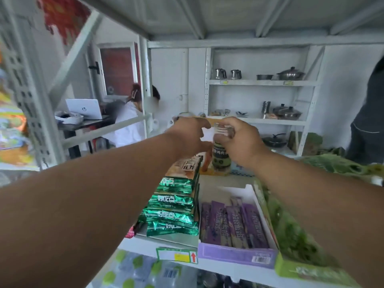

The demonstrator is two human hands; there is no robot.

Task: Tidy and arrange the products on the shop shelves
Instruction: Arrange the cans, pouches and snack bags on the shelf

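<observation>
Jar stands upright between both hands, right hand gripping its top, left hand loosely spread beside it.

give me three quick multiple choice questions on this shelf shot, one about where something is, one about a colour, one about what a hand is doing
1. Where does the open box of purple sachets sit relative to the green foil packets?
A. to their right
B. to their left
C. on the shelf below them

2. What colour is the arrow on the shelf-edge label?
A. blue
B. red
C. black

3. What is the right hand doing?
A. resting flat on the shelf
B. hanging idle, holding nothing
C. gripping the top of a dark jar

Answers:
1. A, the purple box lies right of the green row on the same shelf.
2. B, a red upward arrow shows at the label's right end.
3. C, its fingers curl round the jar's upper part, while the left hand reaches in beside it.
</observation>
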